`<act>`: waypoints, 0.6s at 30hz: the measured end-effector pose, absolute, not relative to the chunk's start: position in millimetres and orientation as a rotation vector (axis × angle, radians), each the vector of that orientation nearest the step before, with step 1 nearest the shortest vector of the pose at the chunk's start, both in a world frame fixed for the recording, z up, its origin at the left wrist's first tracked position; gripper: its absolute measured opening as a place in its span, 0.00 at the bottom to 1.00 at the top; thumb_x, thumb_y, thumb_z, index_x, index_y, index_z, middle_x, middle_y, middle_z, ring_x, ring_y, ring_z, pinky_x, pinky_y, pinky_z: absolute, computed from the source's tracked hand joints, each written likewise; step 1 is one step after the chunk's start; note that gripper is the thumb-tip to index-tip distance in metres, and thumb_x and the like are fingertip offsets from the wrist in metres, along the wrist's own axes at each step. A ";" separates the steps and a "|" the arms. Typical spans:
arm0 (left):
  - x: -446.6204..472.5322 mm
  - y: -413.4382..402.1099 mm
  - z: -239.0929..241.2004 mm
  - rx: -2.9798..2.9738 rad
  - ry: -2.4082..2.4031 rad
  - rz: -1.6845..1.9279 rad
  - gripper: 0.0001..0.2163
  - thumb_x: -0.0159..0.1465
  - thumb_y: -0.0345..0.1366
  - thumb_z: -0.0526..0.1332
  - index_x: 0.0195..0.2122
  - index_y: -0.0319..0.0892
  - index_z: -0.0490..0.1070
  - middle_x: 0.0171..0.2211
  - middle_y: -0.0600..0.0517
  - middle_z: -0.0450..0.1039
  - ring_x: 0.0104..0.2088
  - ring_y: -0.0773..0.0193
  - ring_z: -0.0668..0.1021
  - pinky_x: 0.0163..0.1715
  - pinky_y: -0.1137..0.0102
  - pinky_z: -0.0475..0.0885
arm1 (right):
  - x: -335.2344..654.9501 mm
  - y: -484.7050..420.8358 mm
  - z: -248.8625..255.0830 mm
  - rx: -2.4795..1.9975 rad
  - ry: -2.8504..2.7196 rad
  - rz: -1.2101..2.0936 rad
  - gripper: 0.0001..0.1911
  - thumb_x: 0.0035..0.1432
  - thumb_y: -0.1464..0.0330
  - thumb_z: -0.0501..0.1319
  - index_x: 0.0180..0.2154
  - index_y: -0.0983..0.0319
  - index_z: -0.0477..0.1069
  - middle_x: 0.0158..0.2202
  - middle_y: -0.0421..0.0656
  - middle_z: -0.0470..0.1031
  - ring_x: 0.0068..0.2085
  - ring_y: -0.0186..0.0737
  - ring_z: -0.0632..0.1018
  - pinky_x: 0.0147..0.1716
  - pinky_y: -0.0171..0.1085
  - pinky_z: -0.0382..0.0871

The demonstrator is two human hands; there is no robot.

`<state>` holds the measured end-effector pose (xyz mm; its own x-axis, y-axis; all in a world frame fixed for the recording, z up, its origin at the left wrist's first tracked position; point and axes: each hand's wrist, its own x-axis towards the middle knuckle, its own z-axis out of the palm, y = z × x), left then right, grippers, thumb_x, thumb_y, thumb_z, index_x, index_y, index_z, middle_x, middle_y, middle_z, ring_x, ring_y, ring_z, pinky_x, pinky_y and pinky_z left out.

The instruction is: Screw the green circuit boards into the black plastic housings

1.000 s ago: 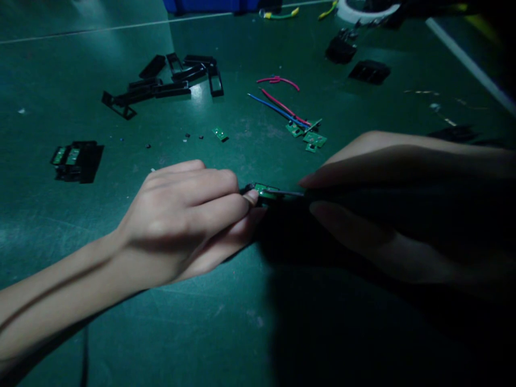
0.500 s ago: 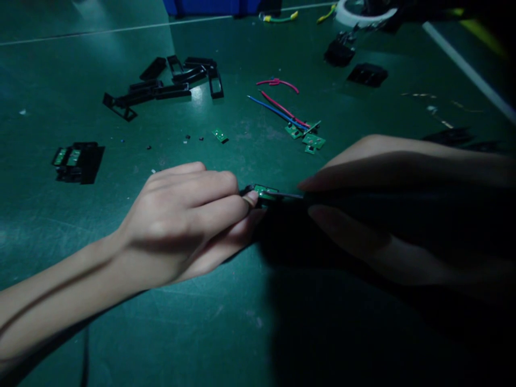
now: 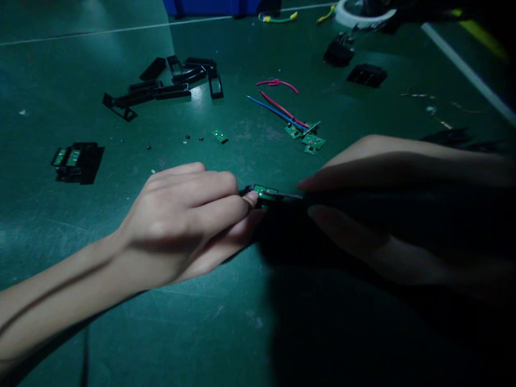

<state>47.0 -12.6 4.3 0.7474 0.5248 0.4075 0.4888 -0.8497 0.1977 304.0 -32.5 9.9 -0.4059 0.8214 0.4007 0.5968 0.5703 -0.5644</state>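
Observation:
My left hand (image 3: pixel 185 220) is closed, pinching a small black plastic housing (image 3: pixel 274 204) with a green circuit board (image 3: pixel 262 192) in it. The fingers cover the left part of the housing. From the right, my right hand (image 3: pixel 374 166) grips a dark-handled screwdriver (image 3: pixel 292 196). Its thin metal shaft points left, and the tip meets the board near my left thumb. Deep shadow hides most of the handle and much of the right hand. Just beyond the hands lies a loose circuit board (image 3: pixel 220 136).
Black plastic frames (image 3: pixel 173 80) lie in a pile at the back left. Black housings with boards (image 3: pixel 76 161) sit at left. Red and blue wires (image 3: pixel 278 110) and several small boards (image 3: pixel 313 141) lie behind my right hand. A blue bin (image 3: pixel 213 6) and a white ring (image 3: pixel 363 20) stand far back.

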 end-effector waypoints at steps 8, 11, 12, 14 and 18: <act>47.1 -9.0 5.0 2.863 0.835 0.714 0.12 0.71 0.31 0.63 0.28 0.39 0.71 0.24 0.55 0.68 0.25 0.71 0.71 0.26 0.69 0.61 | 300.6 -33.4 10.9 -1.150 -2.128 0.438 0.06 0.63 0.65 0.67 0.42 0.48 0.76 0.38 0.30 0.81 0.35 0.28 0.81 0.31 0.35 0.72; 46.5 -9.7 5.3 2.872 0.817 0.695 0.12 0.71 0.31 0.63 0.28 0.38 0.72 0.25 0.55 0.70 0.25 0.70 0.72 0.25 0.69 0.61 | 301.4 -32.8 11.3 -1.150 -2.132 0.467 0.06 0.64 0.66 0.66 0.42 0.49 0.76 0.38 0.31 0.81 0.35 0.27 0.80 0.32 0.33 0.72; 46.4 -10.4 5.3 2.875 0.821 0.683 0.12 0.71 0.31 0.63 0.28 0.39 0.72 0.25 0.55 0.70 0.25 0.70 0.72 0.25 0.69 0.61 | 301.7 -32.8 11.2 -1.135 -2.142 0.483 0.06 0.64 0.65 0.66 0.42 0.49 0.76 0.37 0.32 0.80 0.34 0.28 0.80 0.32 0.32 0.72; 46.3 -11.7 5.3 2.874 0.830 0.686 0.12 0.71 0.31 0.63 0.28 0.39 0.72 0.25 0.55 0.70 0.25 0.70 0.72 0.25 0.69 0.61 | 302.0 -33.2 11.1 -1.122 -2.150 0.484 0.06 0.64 0.65 0.66 0.42 0.49 0.76 0.37 0.32 0.80 0.33 0.28 0.80 0.31 0.32 0.72; 47.3 -12.5 4.7 2.845 0.845 0.715 0.12 0.71 0.30 0.63 0.28 0.39 0.71 0.25 0.55 0.70 0.25 0.71 0.72 0.26 0.69 0.62 | 302.8 -33.8 11.0 -1.175 -2.133 0.437 0.06 0.63 0.66 0.66 0.42 0.48 0.76 0.38 0.29 0.81 0.35 0.27 0.81 0.32 0.32 0.72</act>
